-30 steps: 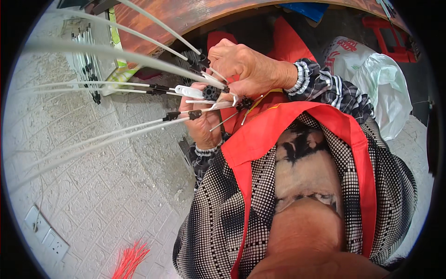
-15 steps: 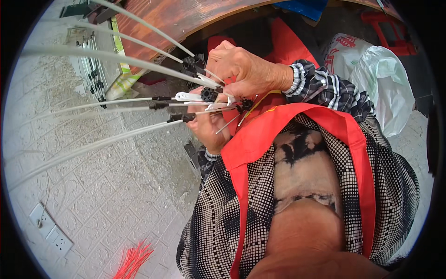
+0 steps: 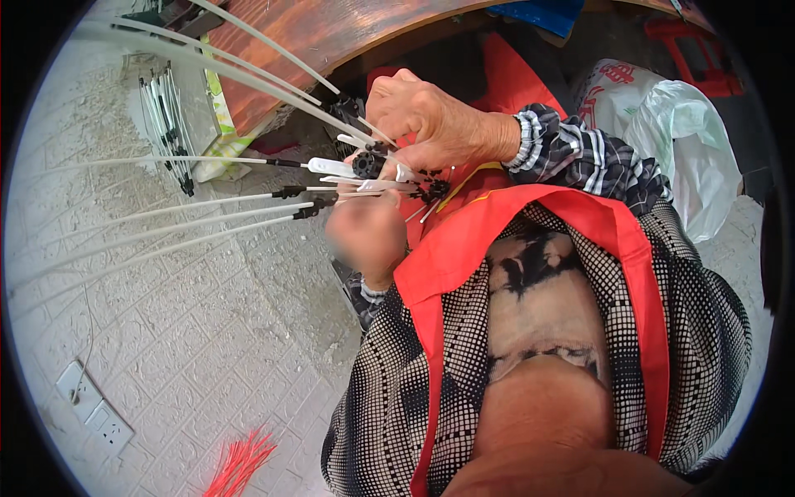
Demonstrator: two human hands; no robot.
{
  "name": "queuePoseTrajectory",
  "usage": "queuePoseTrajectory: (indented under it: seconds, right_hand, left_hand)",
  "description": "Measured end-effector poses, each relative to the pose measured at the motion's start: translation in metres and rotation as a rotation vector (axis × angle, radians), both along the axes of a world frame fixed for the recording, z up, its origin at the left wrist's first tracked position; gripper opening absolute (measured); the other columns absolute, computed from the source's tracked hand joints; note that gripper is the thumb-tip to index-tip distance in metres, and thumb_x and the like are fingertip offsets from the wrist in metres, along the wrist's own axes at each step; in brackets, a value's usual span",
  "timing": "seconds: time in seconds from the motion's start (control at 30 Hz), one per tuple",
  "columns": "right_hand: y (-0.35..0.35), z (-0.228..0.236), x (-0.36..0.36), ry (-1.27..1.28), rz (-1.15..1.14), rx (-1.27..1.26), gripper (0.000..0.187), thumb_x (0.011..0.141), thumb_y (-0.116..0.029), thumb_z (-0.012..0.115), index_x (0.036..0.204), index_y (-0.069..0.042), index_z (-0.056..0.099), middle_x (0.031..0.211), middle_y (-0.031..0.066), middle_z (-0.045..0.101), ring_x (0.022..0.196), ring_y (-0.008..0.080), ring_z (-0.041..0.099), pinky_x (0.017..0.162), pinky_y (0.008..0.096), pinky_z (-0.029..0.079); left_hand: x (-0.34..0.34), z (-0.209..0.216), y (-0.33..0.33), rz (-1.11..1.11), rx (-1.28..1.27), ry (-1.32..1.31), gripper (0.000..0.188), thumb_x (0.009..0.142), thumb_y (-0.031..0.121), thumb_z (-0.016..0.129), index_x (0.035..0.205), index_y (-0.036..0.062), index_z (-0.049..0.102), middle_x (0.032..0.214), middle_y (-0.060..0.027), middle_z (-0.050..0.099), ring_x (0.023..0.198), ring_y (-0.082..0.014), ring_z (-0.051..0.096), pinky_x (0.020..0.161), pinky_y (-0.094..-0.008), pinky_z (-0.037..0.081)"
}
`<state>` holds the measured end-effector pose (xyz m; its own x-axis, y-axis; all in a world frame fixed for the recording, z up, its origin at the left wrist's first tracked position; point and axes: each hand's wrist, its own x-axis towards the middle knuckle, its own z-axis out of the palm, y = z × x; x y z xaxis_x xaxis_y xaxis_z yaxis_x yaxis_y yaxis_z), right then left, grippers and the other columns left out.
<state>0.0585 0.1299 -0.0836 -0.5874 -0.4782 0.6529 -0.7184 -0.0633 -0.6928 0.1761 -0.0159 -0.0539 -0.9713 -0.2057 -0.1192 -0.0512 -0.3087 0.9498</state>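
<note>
An umbrella frame fans out in front of my red apron [image 3: 464, 228]. It has long white ribs [image 3: 190, 214], black joints [image 3: 290, 191], flat white pieces [image 3: 331, 168] and round black hubs [image 3: 368, 163]. My right hand [image 3: 435, 120] is closed, thumb and fingers pinching the frame around its hubs. Below the ribs, my left hand [image 3: 370, 234] is blurred, its fingers curled in against the inner ends of the frame. What the fingertips touch is partly hidden. Thin rod ends stick out beside a second black hub [image 3: 431, 190], against the apron.
A brown wooden table [image 3: 286, 41] curves across the top. Several more white-and-black ribs [image 3: 170, 132] lie in a bunch at left. A white plastic bag [image 3: 683, 149] and a red stool [image 3: 696, 54] are at right. Red strands [image 3: 240, 464] and wall sockets [image 3: 93, 406] are low left.
My left hand has shifted a little down and left. Several ribs have swung to new angles, the lower ones bunching closer together. My right hand has barely moved.
</note>
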Motion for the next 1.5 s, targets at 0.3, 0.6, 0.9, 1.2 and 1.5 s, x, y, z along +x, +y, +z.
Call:
queuePoseTrajectory:
  seconds: [0.3,0.6,0.9,1.2,1.5]
  right_hand:
    - [-0.012,0.001,0.003,-0.027,-0.157,0.089,0.023,0.065,-0.027,0.072,0.059,-0.01,0.058,0.066,0.0009,0.053,0.08,0.0226,0.049,0.071,0.0372,0.034]
    - [-0.017,0.007,0.013,0.035,-0.325,0.15,0.02,0.064,-0.022,0.073,0.065,-0.006,0.06,0.07,0.0027,0.053,0.078,0.021,0.049,0.071,0.0353,0.034]
    - [-0.013,0.013,0.018,0.071,-0.414,0.139,0.023,0.06,-0.024,0.075,0.064,-0.006,0.06,0.066,0.0037,0.05,0.073,0.022,0.049,0.068,0.0352,0.035]
    - [-0.012,0.013,0.024,0.054,-0.43,0.125,0.023,0.059,-0.022,0.077,0.063,-0.006,0.061,0.066,0.0039,0.05,0.073,0.0221,0.048,0.068,0.0355,0.035]
    - [-0.008,0.018,0.031,0.048,-0.435,0.151,0.022,0.06,-0.022,0.076,0.063,-0.006,0.061,0.066,0.0036,0.05,0.072,0.0216,0.047,0.067,0.0351,0.035]
  left_hand:
    - [-0.011,-0.01,-0.022,-0.221,0.151,0.048,0.109,0.061,0.026,0.078,0.146,-0.005,0.018,0.131,-0.0201,0.047,0.119,-0.0289,0.05,0.105,-0.0394,0.034]
    - [-0.025,-0.017,-0.033,-0.271,0.271,0.141,0.085,0.066,0.022,0.075,0.133,-0.0099,0.034,0.127,-0.0214,0.051,0.118,-0.0319,0.051,0.106,-0.0442,0.034]
    - [-0.026,-0.022,-0.023,-0.129,0.398,0.111,0.091,0.063,0.009,0.068,0.14,-0.0092,0.025,0.122,-0.0178,0.051,0.112,-0.0295,0.053,0.099,-0.0389,0.042]
    - [-0.017,-0.039,-0.02,-0.051,0.283,0.081,0.074,0.067,-0.005,0.065,0.134,-0.005,0.035,0.109,-0.0135,0.057,0.097,-0.0219,0.06,0.085,-0.0326,0.05]
    - [-0.023,-0.036,-0.002,0.009,0.158,0.193,0.065,0.071,0.0,0.073,0.129,-0.0048,0.043,0.103,-0.0114,0.062,0.087,-0.0181,0.063,0.079,-0.0285,0.051]
